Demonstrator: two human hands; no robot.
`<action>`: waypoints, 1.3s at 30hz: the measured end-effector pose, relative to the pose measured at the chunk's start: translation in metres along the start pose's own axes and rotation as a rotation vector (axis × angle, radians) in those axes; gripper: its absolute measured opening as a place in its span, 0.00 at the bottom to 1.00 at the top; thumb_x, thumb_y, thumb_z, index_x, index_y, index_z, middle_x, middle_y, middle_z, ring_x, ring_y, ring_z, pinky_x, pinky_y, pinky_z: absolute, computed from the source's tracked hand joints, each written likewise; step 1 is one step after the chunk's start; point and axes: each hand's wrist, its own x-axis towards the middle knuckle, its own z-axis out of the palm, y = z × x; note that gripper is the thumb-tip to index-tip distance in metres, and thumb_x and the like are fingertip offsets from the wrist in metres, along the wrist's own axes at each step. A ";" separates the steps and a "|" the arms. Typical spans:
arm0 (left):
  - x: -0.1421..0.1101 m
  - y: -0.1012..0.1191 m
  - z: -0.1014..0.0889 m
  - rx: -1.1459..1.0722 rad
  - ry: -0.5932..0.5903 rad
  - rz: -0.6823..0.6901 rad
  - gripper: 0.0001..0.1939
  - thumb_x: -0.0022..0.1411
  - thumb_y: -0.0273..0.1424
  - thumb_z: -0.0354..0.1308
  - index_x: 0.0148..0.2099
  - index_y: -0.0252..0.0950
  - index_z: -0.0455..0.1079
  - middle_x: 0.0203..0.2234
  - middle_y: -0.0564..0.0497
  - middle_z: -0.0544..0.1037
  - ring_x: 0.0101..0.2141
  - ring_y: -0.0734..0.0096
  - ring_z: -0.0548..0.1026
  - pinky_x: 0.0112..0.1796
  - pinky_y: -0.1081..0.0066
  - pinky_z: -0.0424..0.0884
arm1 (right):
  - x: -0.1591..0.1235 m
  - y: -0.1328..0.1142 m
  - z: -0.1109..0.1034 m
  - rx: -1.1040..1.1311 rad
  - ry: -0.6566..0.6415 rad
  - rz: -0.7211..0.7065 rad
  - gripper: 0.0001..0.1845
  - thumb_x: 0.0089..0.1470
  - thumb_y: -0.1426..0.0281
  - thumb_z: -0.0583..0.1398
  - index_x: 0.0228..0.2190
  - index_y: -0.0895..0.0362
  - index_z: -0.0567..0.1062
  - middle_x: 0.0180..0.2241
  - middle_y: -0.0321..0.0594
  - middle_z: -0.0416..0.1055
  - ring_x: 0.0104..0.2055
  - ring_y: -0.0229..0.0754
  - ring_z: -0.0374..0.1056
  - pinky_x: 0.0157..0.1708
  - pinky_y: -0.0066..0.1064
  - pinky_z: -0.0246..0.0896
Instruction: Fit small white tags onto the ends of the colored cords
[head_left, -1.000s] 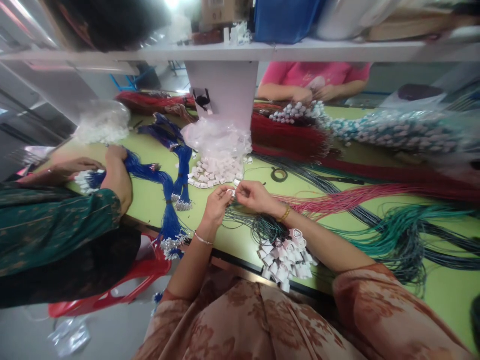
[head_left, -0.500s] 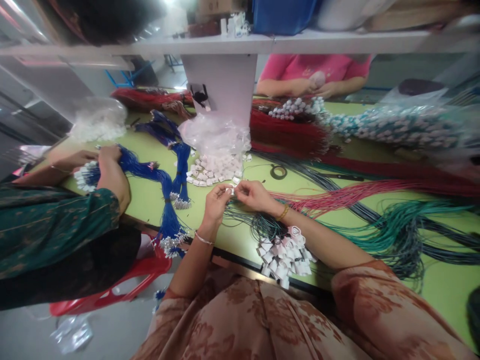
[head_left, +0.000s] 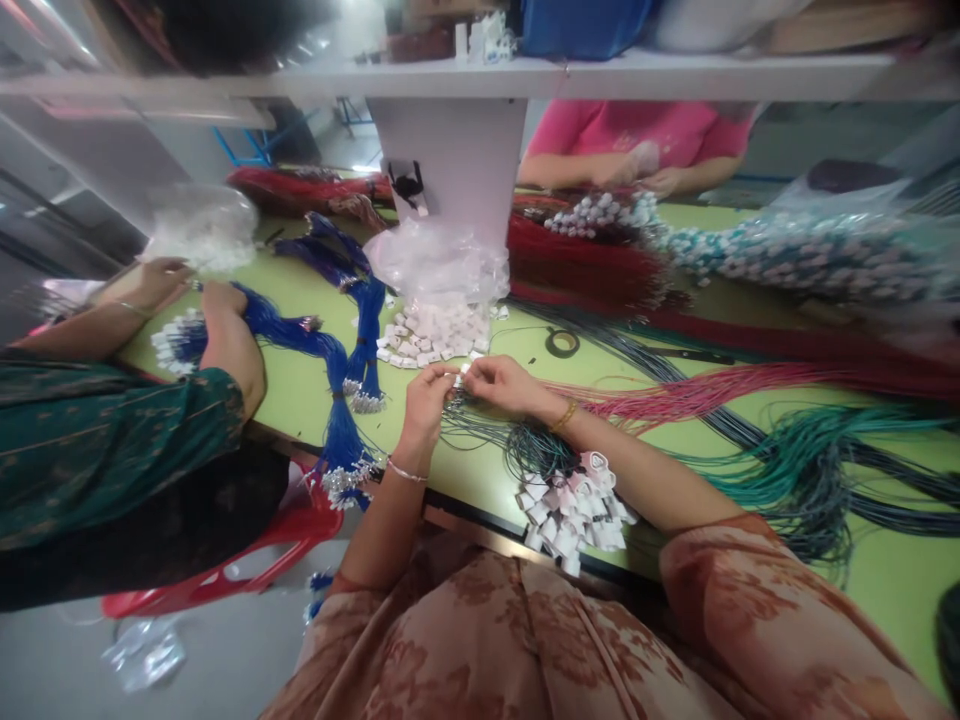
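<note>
My left hand (head_left: 426, 402) is closed in a pinch on a small white plastic connector housing (head_left: 459, 381). Close against it, my right hand (head_left: 501, 385) pinches at the same spot; whether it grips a thin wire end or the housing is too small to tell. A heap of white connector housings (head_left: 431, 335) lies just beyond my fingertips, spilling from a clear plastic bag (head_left: 442, 262). Below my right wrist, dark wires (head_left: 534, 450) end in a cluster of white housings (head_left: 574, 510) at the table edge.
Red wires (head_left: 675, 388) and green wires (head_left: 780, 450) stretch across the right of the table (head_left: 892, 600). A black tape roll (head_left: 562, 343) and a knife (head_left: 694, 355) lie beyond. At left, a co-worker's hands (head_left: 150, 285) are near blue wire bundles (head_left: 330, 345). A shelf (head_left: 450, 82) spans above.
My hands stay together, with the right fingers shifted slightly at the white housing. The co-worker's left hand has lifted away from the blue wires toward the bag. The view has shifted slightly.
</note>
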 end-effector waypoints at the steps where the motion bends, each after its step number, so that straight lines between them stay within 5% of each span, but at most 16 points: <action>1: -0.001 0.000 0.001 0.012 -0.011 0.001 0.06 0.44 0.26 0.60 0.30 0.32 0.74 0.19 0.54 0.72 0.20 0.81 0.63 0.23 0.77 0.57 | 0.000 0.002 0.000 -0.017 0.011 -0.001 0.12 0.49 0.63 0.58 0.23 0.60 0.69 0.21 0.32 0.63 0.24 0.32 0.54 0.25 0.24 0.49; 6: 0.004 0.001 -0.006 0.010 -0.004 -0.024 0.06 0.43 0.26 0.60 0.27 0.32 0.75 0.17 0.54 0.71 0.19 0.81 0.62 0.21 0.77 0.55 | 0.003 0.009 -0.004 -0.069 -0.053 0.024 0.14 0.54 0.62 0.54 0.26 0.60 0.70 0.23 0.34 0.65 0.25 0.33 0.56 0.27 0.25 0.51; 12: 0.011 0.005 -0.018 -0.028 -0.025 -0.068 0.05 0.41 0.25 0.60 0.26 0.31 0.74 0.20 0.52 0.73 0.19 0.82 0.62 0.20 0.77 0.55 | 0.009 0.017 0.001 -0.530 -0.067 0.052 0.05 0.48 0.71 0.58 0.24 0.59 0.72 0.23 0.37 0.69 0.24 0.34 0.55 0.28 0.27 0.46; 24: 0.003 0.000 -0.002 -0.213 -0.153 -0.103 0.10 0.49 0.31 0.65 0.35 0.34 0.72 0.29 0.52 0.72 0.25 0.81 0.66 0.29 0.77 0.63 | -0.006 0.005 -0.017 0.013 0.184 -0.003 0.11 0.50 0.65 0.56 0.27 0.60 0.71 0.25 0.35 0.68 0.27 0.34 0.58 0.30 0.25 0.54; 30: 0.001 -0.005 0.005 -0.292 -0.235 -0.134 0.11 0.50 0.32 0.66 0.36 0.34 0.70 0.32 0.51 0.73 0.30 0.78 0.69 0.32 0.76 0.65 | -0.016 0.002 -0.010 -0.040 0.208 0.017 0.07 0.46 0.69 0.56 0.25 0.61 0.71 0.21 0.33 0.65 0.24 0.32 0.55 0.25 0.24 0.50; 39: 0.000 -0.004 0.008 -0.239 -0.198 -0.116 0.12 0.49 0.32 0.66 0.35 0.34 0.70 0.32 0.50 0.73 0.29 0.78 0.69 0.33 0.75 0.65 | -0.021 -0.005 -0.010 -0.105 0.229 -0.013 0.06 0.44 0.69 0.57 0.23 0.60 0.70 0.19 0.31 0.63 0.23 0.31 0.53 0.25 0.24 0.48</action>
